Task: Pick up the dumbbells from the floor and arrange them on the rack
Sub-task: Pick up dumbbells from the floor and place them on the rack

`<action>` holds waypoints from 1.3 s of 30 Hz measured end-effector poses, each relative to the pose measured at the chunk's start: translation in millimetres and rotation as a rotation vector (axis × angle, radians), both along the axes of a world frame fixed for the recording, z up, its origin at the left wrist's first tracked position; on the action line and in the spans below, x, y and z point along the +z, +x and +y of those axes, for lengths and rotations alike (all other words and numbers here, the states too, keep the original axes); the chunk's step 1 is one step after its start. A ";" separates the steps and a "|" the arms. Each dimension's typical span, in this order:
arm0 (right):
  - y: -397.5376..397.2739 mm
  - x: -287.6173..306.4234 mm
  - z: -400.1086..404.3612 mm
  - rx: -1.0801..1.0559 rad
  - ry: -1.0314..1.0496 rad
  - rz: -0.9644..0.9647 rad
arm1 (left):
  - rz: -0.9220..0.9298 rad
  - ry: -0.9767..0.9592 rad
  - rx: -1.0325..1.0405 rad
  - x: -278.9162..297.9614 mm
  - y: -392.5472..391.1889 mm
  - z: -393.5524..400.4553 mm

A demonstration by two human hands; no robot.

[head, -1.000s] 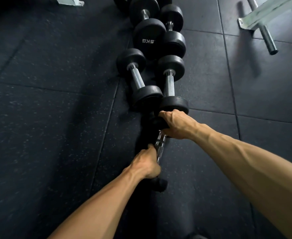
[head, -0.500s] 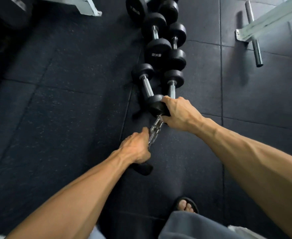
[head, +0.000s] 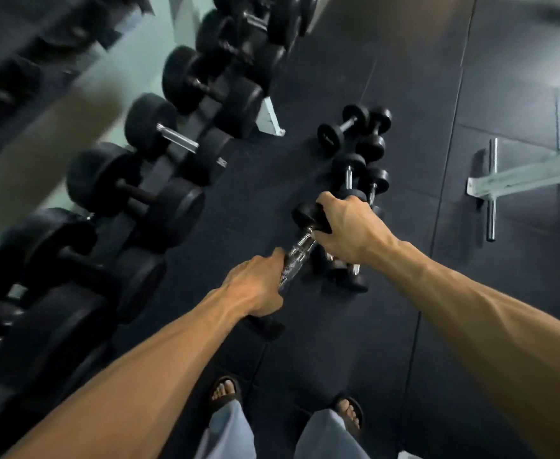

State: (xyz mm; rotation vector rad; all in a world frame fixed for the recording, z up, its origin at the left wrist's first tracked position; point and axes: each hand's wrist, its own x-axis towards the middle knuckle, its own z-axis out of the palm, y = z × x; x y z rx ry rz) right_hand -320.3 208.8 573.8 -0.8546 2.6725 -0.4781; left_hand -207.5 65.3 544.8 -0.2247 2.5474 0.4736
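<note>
Black rubber dumbbells fill the rack (head: 159, 180) along the left of the frame. At centre, the left hand (head: 255, 286) is closed around the chrome handle of the lifted dumbbell (head: 300, 251). The right hand (head: 351, 226) clamps over its upper black head. Further dumbbells on the floor (head: 354, 154) lie above centre, beyond the right hand. A pale bench foot (head: 490, 183) sits at right.
</note>
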 end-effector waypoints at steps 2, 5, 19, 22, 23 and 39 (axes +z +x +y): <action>-5.0 42.8 -12.0 0.033 -0.019 0.028 | 0.033 -0.008 0.015 40.7 -2.4 -11.0; -9.1 96.7 -33.5 0.076 -0.034 0.078 | 0.101 -0.031 0.028 89.5 -5.2 -33.7; 52.7 224.3 -195.9 0.009 -0.045 0.196 | 0.316 -0.151 -0.121 203.3 30.5 -219.3; 70.0 239.0 -228.1 -0.024 -0.051 0.195 | 0.313 -0.171 -0.163 221.4 41.1 -255.0; 74.7 243.0 -237.5 -0.027 -0.050 0.191 | 0.308 -0.171 -0.170 226.6 44.9 -265.0; 142.1 213.2 -387.5 -0.048 -0.218 0.162 | 0.253 -0.419 -0.219 249.4 118.3 -418.5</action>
